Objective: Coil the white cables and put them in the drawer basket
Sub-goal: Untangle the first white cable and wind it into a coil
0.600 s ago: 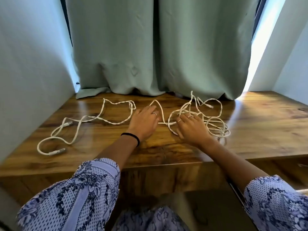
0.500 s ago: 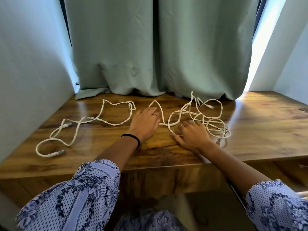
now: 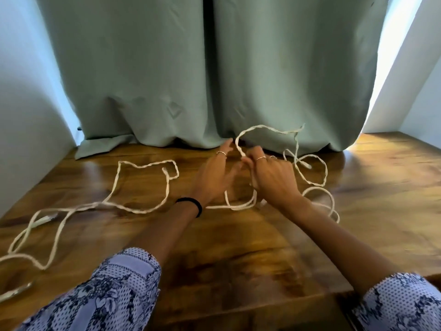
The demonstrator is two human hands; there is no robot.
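Right hand (image 3: 272,177) has its fingers curled round the white cable (image 3: 262,130), pinching a loop that stands up in front of the curtain (image 3: 148,68). Left hand (image 3: 214,177) is loose, fingers relaxed and spread, just beside it; can't tell if it touches the strand. The rest of the cable sprawls uncoiled across the wooden table (image 3: 238,247).

A glossy wooden tabletop (image 3: 238,259) with dark grain fills the foreground. Behind it hang pale green curtains (image 3: 148,80) (their hems bunch on the wood). White walls (image 3: 23,115) flank both sides, with bright daylight at the right.
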